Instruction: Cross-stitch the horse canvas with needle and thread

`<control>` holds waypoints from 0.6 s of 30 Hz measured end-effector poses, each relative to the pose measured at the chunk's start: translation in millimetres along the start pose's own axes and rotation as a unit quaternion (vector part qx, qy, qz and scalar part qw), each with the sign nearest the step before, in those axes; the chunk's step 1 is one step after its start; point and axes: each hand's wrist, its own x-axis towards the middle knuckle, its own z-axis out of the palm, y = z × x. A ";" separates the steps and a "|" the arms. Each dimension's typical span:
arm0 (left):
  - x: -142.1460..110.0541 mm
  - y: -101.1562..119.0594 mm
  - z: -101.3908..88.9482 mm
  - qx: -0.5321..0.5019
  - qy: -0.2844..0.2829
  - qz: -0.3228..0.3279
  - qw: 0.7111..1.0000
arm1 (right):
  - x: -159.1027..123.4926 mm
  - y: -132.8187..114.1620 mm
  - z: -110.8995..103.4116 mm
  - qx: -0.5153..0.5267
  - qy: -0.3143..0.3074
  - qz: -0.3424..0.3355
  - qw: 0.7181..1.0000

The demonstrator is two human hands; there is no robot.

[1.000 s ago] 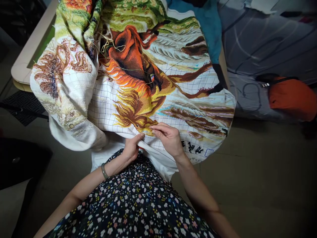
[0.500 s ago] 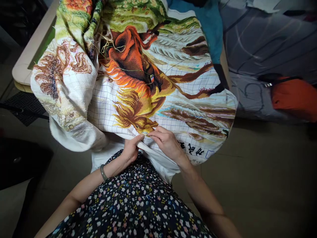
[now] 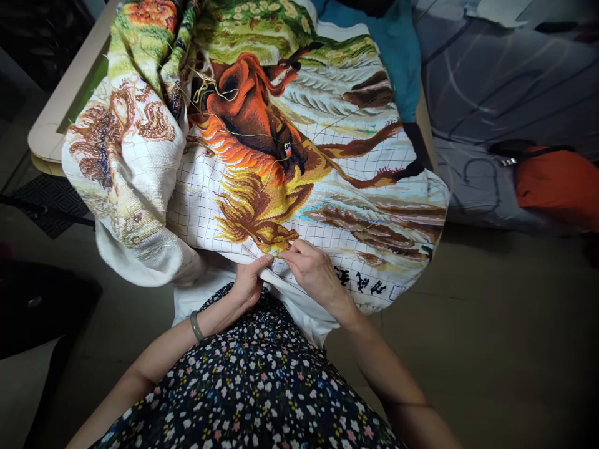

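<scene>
A large cross-stitch cloth (image 3: 201, 212) with horses, flowers and a blue grid drapes over the table edge toward my lap. My left hand (image 3: 248, 282) is closed on its near edge, thumb on top and fingers hidden beneath the fold. Just to the right, my right hand (image 3: 316, 271) pinches thumb and forefinger together at the muzzle of the yellow horse (image 3: 262, 218), touching the cloth. Whatever lies in that pinch is too small to make out. Loose yellow threads (image 3: 218, 90) lie across the red horse, and a small needle minder-like bright spot (image 3: 287, 148) sits below them.
Under the cloth stands a pale wooden table (image 3: 60, 106). A rolled, stitched part of the cloth (image 3: 135, 218) hangs at the left. Teal fabric (image 3: 397, 56) lies behind, a grey patterned cover (image 3: 486, 93) is at the right, and an orange bag (image 3: 556, 184) rests against it.
My right hand has shifted very slightly down and right, its fingers still pinched at the cloth. The left hand keeps its hold, and the view has moved slightly.
</scene>
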 end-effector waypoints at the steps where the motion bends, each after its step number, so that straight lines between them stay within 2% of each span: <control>1: 0.1 0.0 0.1 0.000 0.002 -0.004 1.000 | -0.4 1.1 1.1 0.016 0.003 0.003 1.000; 9: 0.6 0.3 0.9 -0.005 0.020 -0.025 0.999 | -2.2 16.9 12.0 0.200 0.039 0.034 0.979; 18: -0.4 2.6 2.9 -0.004 0.017 -0.038 0.999 | 0.4 21.3 16.0 0.255 0.060 0.029 0.964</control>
